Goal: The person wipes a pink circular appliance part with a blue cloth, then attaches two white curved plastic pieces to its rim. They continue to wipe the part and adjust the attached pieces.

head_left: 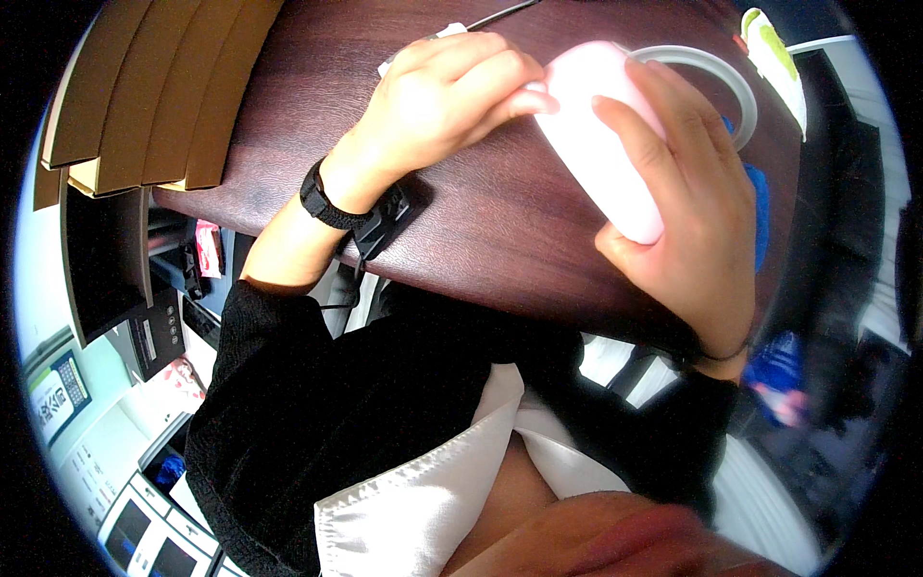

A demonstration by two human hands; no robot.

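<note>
A smooth, pale pink oval object (606, 144), washed out by bright light, is held tilted above the dark wood-grain desk (461, 231). My right hand (687, 183) wraps round its right side, the thumb at its lower end. Against its upper left edge, my left hand (452, 91) has its fingers curled and pressed together in a pinch. Whatever sits between those fingertips is too bright and small to make out. Behind my left hand lies a white piece (450, 32), partly covered, near a thin grey cable (502, 12).
Brown cardboard pieces (159, 87) stand at the far left. A small black device (385, 219) with a cord lies by my left wrist. Beyond my right hand are a white ring-shaped rim (735, 82), a blue thing (758, 207) and a green-and-white packet (772, 58).
</note>
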